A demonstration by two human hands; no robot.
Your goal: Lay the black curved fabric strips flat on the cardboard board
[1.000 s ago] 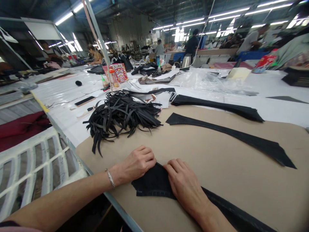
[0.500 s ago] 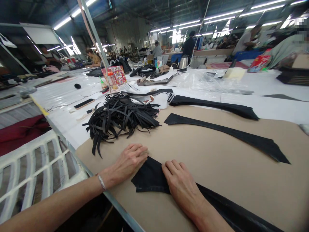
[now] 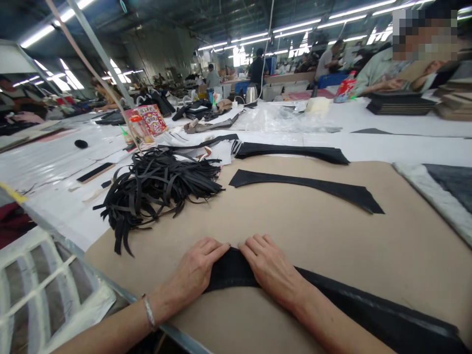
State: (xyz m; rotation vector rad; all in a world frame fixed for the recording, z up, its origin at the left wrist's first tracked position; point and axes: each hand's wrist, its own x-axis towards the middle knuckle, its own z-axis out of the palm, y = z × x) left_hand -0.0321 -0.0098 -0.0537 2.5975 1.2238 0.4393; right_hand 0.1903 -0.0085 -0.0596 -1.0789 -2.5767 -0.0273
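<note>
A long black leather-like piece (image 3: 236,269) lies on the tan board (image 3: 206,319), running from between my hands to the lower right. My left hand (image 3: 201,263) grips its upper edge at the left end, thumb and fingers pressed together. Just to the right, my right hand (image 3: 267,260) pinches the same edge, fingers bent over it. A short stretch of the piece shows between the hands; its left tip is hidden under my left hand. Beyond them lies a single shaped black piece (image 3: 302,186), and behind that a stack of similar pieces (image 3: 291,151).
A heap of black strips (image 3: 158,182) sits at the left of the board. Farther back are a red patterned packet (image 3: 153,119), clear plastic film (image 3: 275,118) and a red bottle (image 3: 345,88). A white slotted frame (image 3: 33,295) is lower left; a person sits across the table.
My view has swung to the right. My left hand has shifted along the black piece's edge, closer to my right hand, and now covers the left end.
</note>
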